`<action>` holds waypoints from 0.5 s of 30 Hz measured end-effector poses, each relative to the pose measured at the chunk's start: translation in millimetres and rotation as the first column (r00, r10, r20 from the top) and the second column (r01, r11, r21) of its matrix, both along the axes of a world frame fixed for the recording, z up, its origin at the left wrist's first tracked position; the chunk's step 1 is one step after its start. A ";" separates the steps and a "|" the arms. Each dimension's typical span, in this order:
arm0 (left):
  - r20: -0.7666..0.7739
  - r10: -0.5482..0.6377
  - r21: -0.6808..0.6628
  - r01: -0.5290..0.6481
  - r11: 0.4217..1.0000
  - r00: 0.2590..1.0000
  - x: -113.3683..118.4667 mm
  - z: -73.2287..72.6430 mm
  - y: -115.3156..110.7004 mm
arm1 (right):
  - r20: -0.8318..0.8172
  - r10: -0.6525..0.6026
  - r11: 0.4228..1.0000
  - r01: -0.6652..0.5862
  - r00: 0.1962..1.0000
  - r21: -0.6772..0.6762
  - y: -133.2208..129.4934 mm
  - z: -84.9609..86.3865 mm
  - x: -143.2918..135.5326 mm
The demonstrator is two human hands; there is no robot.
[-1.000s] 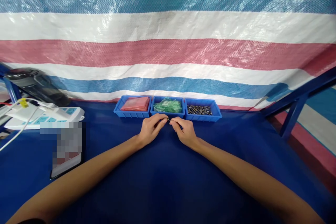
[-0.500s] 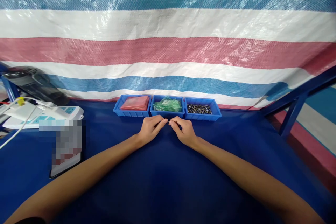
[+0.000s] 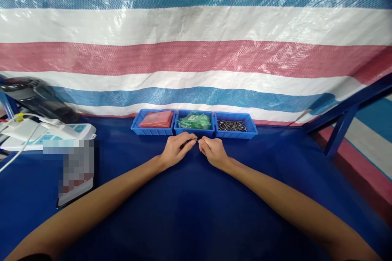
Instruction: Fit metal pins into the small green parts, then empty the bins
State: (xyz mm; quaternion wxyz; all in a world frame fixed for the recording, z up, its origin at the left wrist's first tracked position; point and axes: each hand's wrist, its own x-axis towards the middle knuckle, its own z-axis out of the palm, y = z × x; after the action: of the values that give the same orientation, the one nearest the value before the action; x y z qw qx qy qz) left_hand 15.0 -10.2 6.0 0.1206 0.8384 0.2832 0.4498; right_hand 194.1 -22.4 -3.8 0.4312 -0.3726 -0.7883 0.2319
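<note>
In front of the bins, my left hand [image 3: 176, 150] is closed in a pinch on a small dark-and-gold metal piece [image 3: 194, 139], too small to name exactly. My right hand [image 3: 214, 151] is closed too, its thumb and fingers curled at the right end of that piece. Whatever lies between the right fingertips is hidden. Just beyond the hands stands a blue bin with green plastic bags [image 3: 194, 121]. Left of it, another bin holds a stack of red plastic sheets or bags [image 3: 156, 119]. Many slim metal pieces [image 3: 232, 125] fill the right bin.
At the left lie a white power strip [image 3: 76, 130] with cables and a phone-like device [image 3: 76, 193], partly pixelated. A dark bottle [image 3: 43, 100] leans behind them. A striped tarp [image 3: 196, 59] hangs along the back. Blue frame bars [image 3: 343, 128] stand at the right.
The small metal piece shows more clearly at my left fingertips now. My right fingers have curled in more tightly. The view has shifted slightly; the bins stay in place.
</note>
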 end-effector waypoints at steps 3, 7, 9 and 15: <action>0.009 -0.009 -0.001 0.009 1.000 1.000 -0.4 -0.3 0.1 | 0.027 -0.005 0.999 0.004 1.000 0.051 -0.2 1.3 -0.6; 0.026 -0.012 0.027 0.011 1.000 1.000 -1.1 -0.6 -0.2 | 0.028 -0.014 0.996 0.012 1.000 0.084 -0.9 2.2 -1.5; 0.030 -0.007 0.045 0.006 0.999 1.000 -1.3 -0.4 -0.9 | 0.032 -0.022 0.995 0.019 0.999 0.096 -1.1 2.1 -1.7; 0.024 0.009 0.068 -0.011 0.998 1.000 -1.6 1.0 -2.5 | 0.032 -0.034 0.990 0.030 0.999 0.140 0.1 0.5 -2.6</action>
State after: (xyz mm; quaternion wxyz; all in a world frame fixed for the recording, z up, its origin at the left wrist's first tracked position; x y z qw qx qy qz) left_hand 13.4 -12.7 7.0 0.0931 0.8352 0.2702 0.4699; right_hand 191.5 -22.4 -3.3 0.4464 -0.3580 -0.8038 0.1629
